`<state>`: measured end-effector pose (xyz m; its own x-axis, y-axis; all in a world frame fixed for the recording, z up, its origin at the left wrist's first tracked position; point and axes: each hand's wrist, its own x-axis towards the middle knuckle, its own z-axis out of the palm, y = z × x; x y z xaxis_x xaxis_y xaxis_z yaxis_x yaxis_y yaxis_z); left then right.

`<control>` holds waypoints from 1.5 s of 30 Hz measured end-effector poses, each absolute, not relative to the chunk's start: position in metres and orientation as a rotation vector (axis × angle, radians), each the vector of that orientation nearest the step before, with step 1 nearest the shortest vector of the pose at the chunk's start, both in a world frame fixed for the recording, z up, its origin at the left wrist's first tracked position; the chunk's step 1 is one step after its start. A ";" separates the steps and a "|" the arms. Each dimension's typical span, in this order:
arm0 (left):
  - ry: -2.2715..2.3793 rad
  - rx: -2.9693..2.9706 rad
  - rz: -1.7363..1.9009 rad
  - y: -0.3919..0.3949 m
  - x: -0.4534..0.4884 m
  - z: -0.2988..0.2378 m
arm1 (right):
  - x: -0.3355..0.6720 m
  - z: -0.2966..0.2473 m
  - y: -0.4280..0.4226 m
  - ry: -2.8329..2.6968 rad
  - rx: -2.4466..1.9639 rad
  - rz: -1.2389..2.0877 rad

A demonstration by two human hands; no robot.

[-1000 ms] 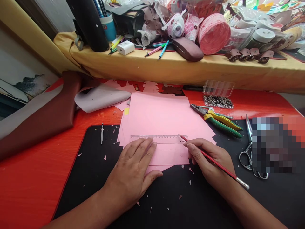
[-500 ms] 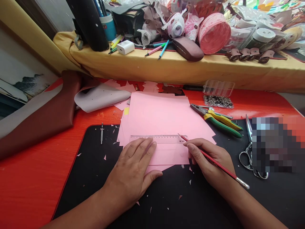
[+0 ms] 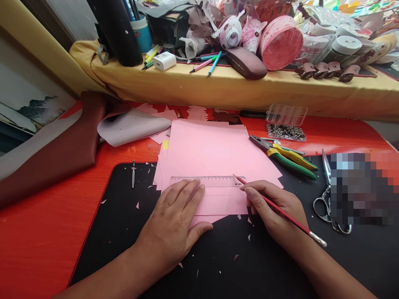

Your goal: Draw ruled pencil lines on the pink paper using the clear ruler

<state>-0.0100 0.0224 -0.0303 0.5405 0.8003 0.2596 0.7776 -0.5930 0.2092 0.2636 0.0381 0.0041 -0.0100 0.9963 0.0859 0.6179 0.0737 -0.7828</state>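
Observation:
My left hand [image 3: 176, 218] lies flat over the left part of a clear plastic ruler [image 3: 218, 181], fingers stretched out and pressing it onto pink paper [image 3: 208, 145]. The ruler runs level across the lower part of the top sheet, and its left half is partly hidden by my fingers. In my right hand [image 3: 276, 205] is a red pencil [image 3: 283, 212] with a white eraser end. Its tip rests at the ruler's upper edge, near the right end. A faint line crosses the paper below the ruler. More pink sheets stick out underneath.
A black mat [image 3: 124, 249] with small paper scraps lies under the paper. Green-yellow pliers [image 3: 289, 162], silver scissors [image 3: 326, 203] and an open clear box [image 3: 286, 132] of small metal parts are at the right. Rolled brown leather [image 3: 75, 145] lies left. A crowded yellow ledge [image 3: 199, 89] runs behind.

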 end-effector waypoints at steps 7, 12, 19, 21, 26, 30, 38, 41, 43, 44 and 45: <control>1.368 2.714 0.526 0.023 -0.011 -0.029 | 0.264 0.005 0.038 -1.705 -1.616 0.731; 1.378 2.703 0.513 0.023 -0.010 -0.029 | 0.264 0.005 0.038 -1.698 -1.629 0.743; 1.373 2.713 0.512 0.023 -0.011 -0.029 | 0.264 0.005 0.038 -1.701 -1.625 0.749; 1.377 2.718 0.513 0.023 -0.011 -0.029 | 0.264 0.004 0.038 -1.703 -1.622 0.751; 1.369 2.713 0.498 0.023 -0.010 -0.029 | 0.264 0.004 0.038 -1.695 -1.609 0.758; 1.370 2.706 0.513 0.023 -0.010 -0.029 | 0.264 0.004 0.038 -1.695 -1.612 0.761; 1.377 2.725 0.528 0.023 -0.011 -0.027 | 0.263 0.004 0.039 -1.685 -1.586 0.753; 1.365 2.734 0.528 0.024 -0.011 -0.027 | 0.262 0.004 0.039 -1.680 -1.572 0.740; 1.369 2.733 0.527 0.024 -0.010 -0.028 | 0.262 0.005 0.039 -1.685 -1.571 0.737; 1.372 2.732 0.525 0.024 -0.010 -0.028 | 0.262 0.005 0.039 -1.686 -1.571 0.736; 1.375 2.732 0.524 0.024 -0.010 -0.028 | 0.262 0.005 0.039 -1.687 -1.570 0.733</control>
